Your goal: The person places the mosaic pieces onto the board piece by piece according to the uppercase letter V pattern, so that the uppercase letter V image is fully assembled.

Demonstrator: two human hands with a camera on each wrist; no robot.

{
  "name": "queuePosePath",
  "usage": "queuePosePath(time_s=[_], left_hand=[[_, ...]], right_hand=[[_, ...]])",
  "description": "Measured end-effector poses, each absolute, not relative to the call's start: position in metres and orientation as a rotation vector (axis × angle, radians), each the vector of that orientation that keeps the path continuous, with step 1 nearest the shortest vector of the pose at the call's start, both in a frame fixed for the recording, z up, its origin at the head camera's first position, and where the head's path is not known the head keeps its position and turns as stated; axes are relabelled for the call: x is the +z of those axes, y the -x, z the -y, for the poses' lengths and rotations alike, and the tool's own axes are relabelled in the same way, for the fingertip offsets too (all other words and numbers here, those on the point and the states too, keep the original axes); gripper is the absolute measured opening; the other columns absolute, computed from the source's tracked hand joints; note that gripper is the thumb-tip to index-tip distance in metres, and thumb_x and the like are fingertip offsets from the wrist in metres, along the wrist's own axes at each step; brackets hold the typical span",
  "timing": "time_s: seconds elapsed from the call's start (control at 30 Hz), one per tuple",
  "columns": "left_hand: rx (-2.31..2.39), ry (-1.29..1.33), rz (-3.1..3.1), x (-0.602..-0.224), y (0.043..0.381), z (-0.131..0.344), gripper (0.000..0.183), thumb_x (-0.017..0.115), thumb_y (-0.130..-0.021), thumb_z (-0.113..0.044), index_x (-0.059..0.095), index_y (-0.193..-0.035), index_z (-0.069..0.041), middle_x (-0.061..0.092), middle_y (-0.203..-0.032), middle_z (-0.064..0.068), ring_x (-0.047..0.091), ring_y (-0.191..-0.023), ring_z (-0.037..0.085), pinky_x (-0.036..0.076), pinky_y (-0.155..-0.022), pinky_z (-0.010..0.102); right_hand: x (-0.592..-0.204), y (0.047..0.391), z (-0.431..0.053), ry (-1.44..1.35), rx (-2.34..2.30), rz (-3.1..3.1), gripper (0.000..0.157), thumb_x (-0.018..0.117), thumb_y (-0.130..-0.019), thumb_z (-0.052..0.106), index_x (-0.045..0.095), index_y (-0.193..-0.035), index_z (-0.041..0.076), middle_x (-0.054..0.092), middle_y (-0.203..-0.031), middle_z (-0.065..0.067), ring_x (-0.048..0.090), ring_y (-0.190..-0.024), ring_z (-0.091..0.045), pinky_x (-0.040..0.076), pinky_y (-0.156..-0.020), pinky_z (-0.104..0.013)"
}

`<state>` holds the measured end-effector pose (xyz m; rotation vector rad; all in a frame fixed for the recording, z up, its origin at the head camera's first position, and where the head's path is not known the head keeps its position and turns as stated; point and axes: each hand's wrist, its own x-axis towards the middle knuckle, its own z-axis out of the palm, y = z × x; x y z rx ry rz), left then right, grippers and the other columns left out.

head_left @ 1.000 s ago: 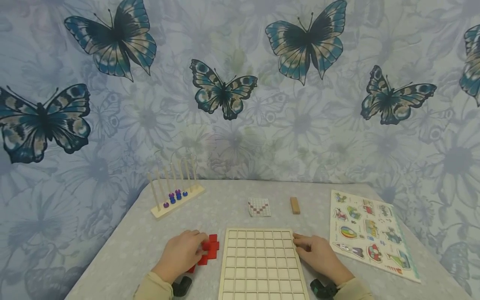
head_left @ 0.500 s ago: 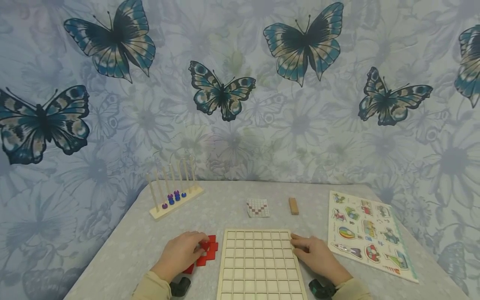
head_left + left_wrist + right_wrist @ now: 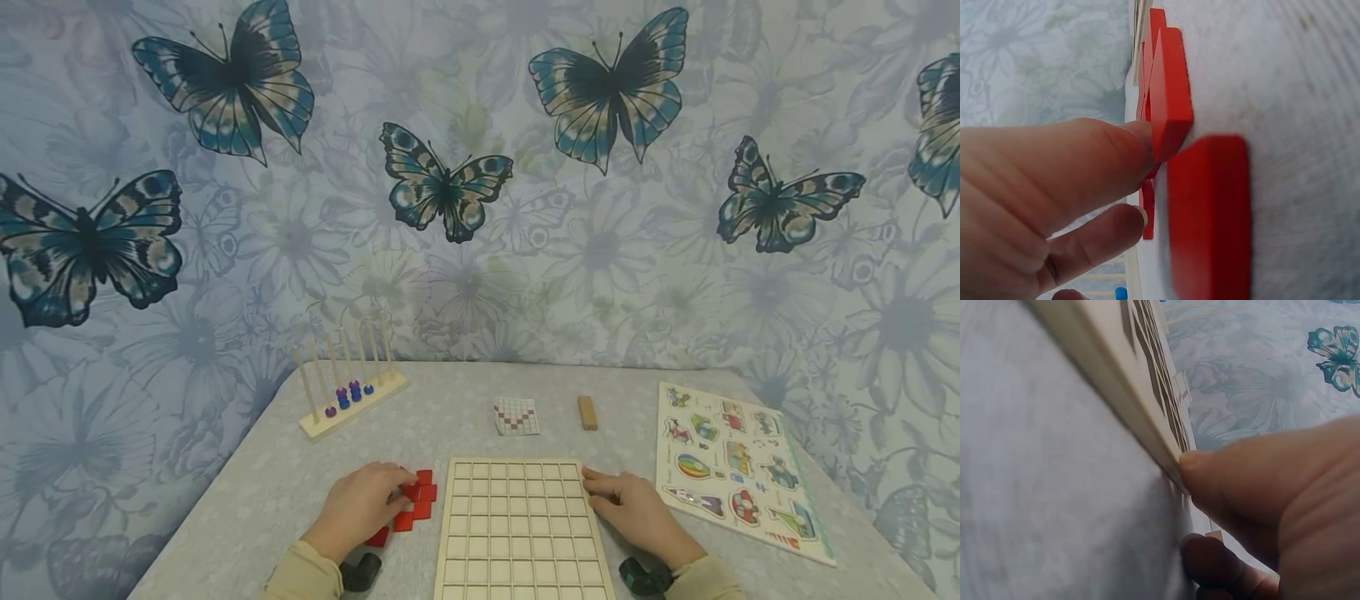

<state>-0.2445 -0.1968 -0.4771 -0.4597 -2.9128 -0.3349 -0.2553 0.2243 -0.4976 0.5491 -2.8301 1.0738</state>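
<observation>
My left hand (image 3: 360, 504) is over a small group of red square tiles (image 3: 423, 509) lying left of the board. In the left wrist view its thumb and fingertips touch the far tiles (image 3: 1172, 87), while one thick red tile (image 3: 1210, 212) lies nearer the camera. A pale wooden board (image 3: 517, 525) with a raised grid of square cells lies in front of me, its cells bare. My right hand (image 3: 637, 510) rests at the board's upper right edge. Its thumb touches the board's side edge (image 3: 1160, 447) in the right wrist view, with the other fingers loosely bent below.
Behind the board lie a small grid card (image 3: 517, 417) with a red pattern and a wooden block (image 3: 587, 412). At the back left stands a peg rack (image 3: 356, 406) with purple and blue beads. A picture puzzle board (image 3: 738, 467) lies to the right.
</observation>
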Motion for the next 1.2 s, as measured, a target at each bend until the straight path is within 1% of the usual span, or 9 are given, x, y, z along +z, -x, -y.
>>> queuePosePath(time_s=[0.07,0.13,0.33,0.47,0.67,0.8,0.9,1.03,1.2], left_hand=[[-0.329,0.471,2.912,-0.477,0.244,0.197,0.027,0.090,-0.078,-0.026,0.081,-0.103,-0.025,0.074,-0.094,-0.013,0.060,-0.078,0.003,0.057,-0.070,0.031],[-0.331,0.476,2.919,-0.477,0.244,0.197,0.025,0.090,-0.079,-0.027,0.081,-0.102,-0.026,0.074,-0.093,-0.013,0.058,-0.077,0.002,0.056,-0.068,0.030],[-0.336,0.477,2.912,-0.477,0.244,0.197,0.026,0.090,-0.079,-0.028,0.082,-0.104,-0.024,0.075,-0.097,-0.010,0.066,-0.084,0.007,0.059,-0.073,0.035],[-0.319,0.471,2.906,-0.477,0.244,0.196,0.027,0.089,-0.080,-0.028,0.082,-0.105,-0.024,0.075,-0.099,-0.009,0.068,-0.088,0.009,0.060,-0.077,0.037],[-0.279,0.453,2.888,-0.477,0.244,0.195,0.027,0.089,-0.080,-0.030,0.082,-0.105,-0.023,0.075,-0.096,-0.010,0.066,-0.080,0.005,0.059,-0.071,0.033],[-0.271,0.433,2.868,-0.475,0.244,0.194,0.027,0.089,-0.080,-0.033,0.082,-0.105,-0.024,0.074,-0.097,-0.012,0.065,-0.077,0.003,0.058,-0.069,0.031],[-0.276,0.427,2.845,-0.474,0.243,0.192,0.027,0.088,-0.080,-0.033,0.082,-0.105,-0.024,0.075,-0.097,-0.011,0.068,-0.079,0.004,0.059,-0.069,0.032],[-0.279,0.448,2.816,-0.473,0.240,0.188,0.023,0.088,-0.081,-0.031,0.082,-0.102,-0.026,0.075,-0.096,-0.010,0.071,-0.081,0.008,0.059,-0.069,0.034],[-0.256,0.490,2.791,-0.473,0.237,0.183,0.019,0.088,-0.081,-0.029,0.081,-0.098,-0.028,0.074,-0.094,-0.011,0.070,-0.079,0.008,0.057,-0.066,0.031]], right_hand=[[-0.499,0.256,-0.226,-0.574,1.054,2.835,0.029,0.074,-0.095,0.020,0.076,-0.122,0.011,0.066,-0.138,-0.001,0.068,-0.120,-0.027,0.037,-0.113,-0.059],[-0.499,0.257,-0.227,-0.598,1.030,2.842,0.028,0.074,-0.095,0.022,0.077,-0.122,0.012,0.067,-0.137,0.000,0.068,-0.120,-0.027,0.038,-0.113,-0.059],[-0.498,0.257,-0.230,-0.663,0.965,2.844,0.030,0.073,-0.096,0.029,0.077,-0.122,0.014,0.068,-0.136,0.002,0.066,-0.124,-0.032,0.053,-0.098,-0.051],[-0.498,0.257,-0.230,-0.683,0.947,2.845,0.031,0.072,-0.097,0.029,0.076,-0.123,0.013,0.068,-0.136,0.002,0.066,-0.123,-0.032,0.053,-0.098,-0.051],[-0.497,0.258,-0.232,-0.712,0.961,2.851,0.030,0.072,-0.097,0.028,0.076,-0.122,0.012,0.067,-0.137,0.000,0.067,-0.121,-0.031,0.052,-0.098,-0.052],[-0.497,0.258,-0.233,-0.728,0.969,2.851,0.031,0.071,-0.097,0.029,0.076,-0.122,0.012,0.066,-0.138,0.000,0.069,-0.119,-0.028,0.049,-0.101,-0.056],[-0.497,0.259,-0.233,-0.730,0.984,2.850,0.031,0.071,-0.098,0.030,0.076,-0.123,0.012,0.066,-0.138,0.000,0.069,-0.118,-0.028,0.048,-0.101,-0.057],[-0.497,0.259,-0.233,-0.727,1.002,2.855,0.032,0.071,-0.098,0.031,0.076,-0.123,0.012,0.066,-0.138,0.000,0.067,-0.121,-0.031,0.050,-0.099,-0.054],[-0.497,0.258,-0.233,-0.721,1.007,2.852,0.032,0.071,-0.098,0.031,0.076,-0.123,0.012,0.066,-0.138,0.000,0.066,-0.122,-0.031,0.051,-0.099,-0.053]])
